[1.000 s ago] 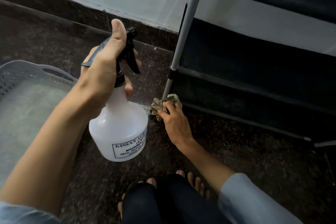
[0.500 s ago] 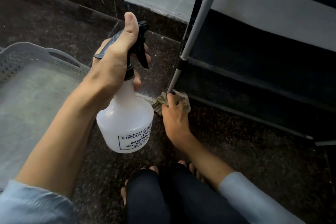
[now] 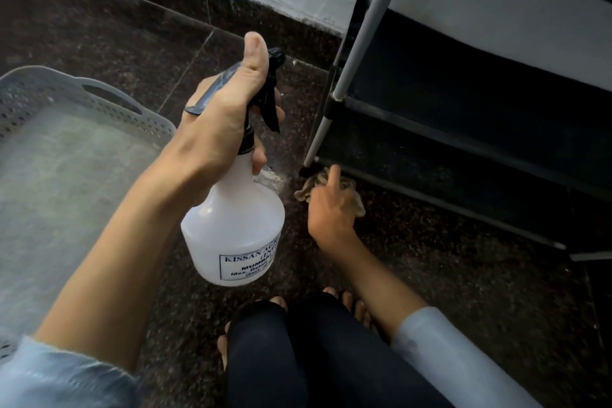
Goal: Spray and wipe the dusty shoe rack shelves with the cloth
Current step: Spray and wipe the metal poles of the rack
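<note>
Shoe rack (image 3: 463, 142): far right, dark shelves, metal leg.
Basket (image 3: 99, 103): grey, near left on floor.
Spray bottle (image 3: 235, 228): white, centre, raised.
Left hand (image 3: 225, 122): grips bottle neck, thumb up.
Right hand (image 3: 331, 209): holds cloth.
Cloth (image 3: 318, 180): crumpled, on floor at rack's leg foot.

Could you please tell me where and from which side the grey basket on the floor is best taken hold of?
Grip the grey basket by the slot handle cut into its upper rim, coming from above and outside so the fingers hook through. The perforated walls look thin and flared, giving a poorer hold. Both hands are busy: the left hand holds the spray bottle, the right hand the cloth.
</note>
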